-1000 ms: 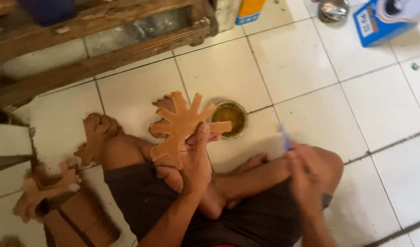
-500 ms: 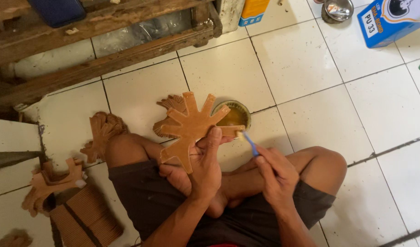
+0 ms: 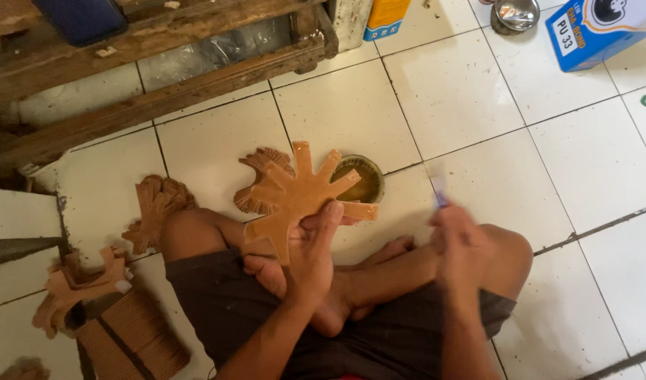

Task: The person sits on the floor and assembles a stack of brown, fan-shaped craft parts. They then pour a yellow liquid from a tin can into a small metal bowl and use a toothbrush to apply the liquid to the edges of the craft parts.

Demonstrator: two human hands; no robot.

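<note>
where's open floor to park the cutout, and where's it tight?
Bare tile: between the glue tin, the blue box and the right knee; also between the wooden frame and the cutout in the left hand. Crowded: left of the left knee, with brown cut pieces and corrugated card.

White tiled floor (image 3: 478,105) with dark grout; rough wooden pallet (image 3: 161,91) behind.

Person's sitting cross-legged on the white tile floor (image 3: 478,105). Left hand (image 3: 312,257) grips a tree-shaped brown cutout (image 3: 295,200) with glossy prongs, held over a small tin of amber glue (image 3: 361,179). Right hand (image 3: 460,246) is blurred, holding a thin blue-handled brush (image 3: 437,191) — more cutouts (image 3: 157,207) lie beside the left knee.
</note>
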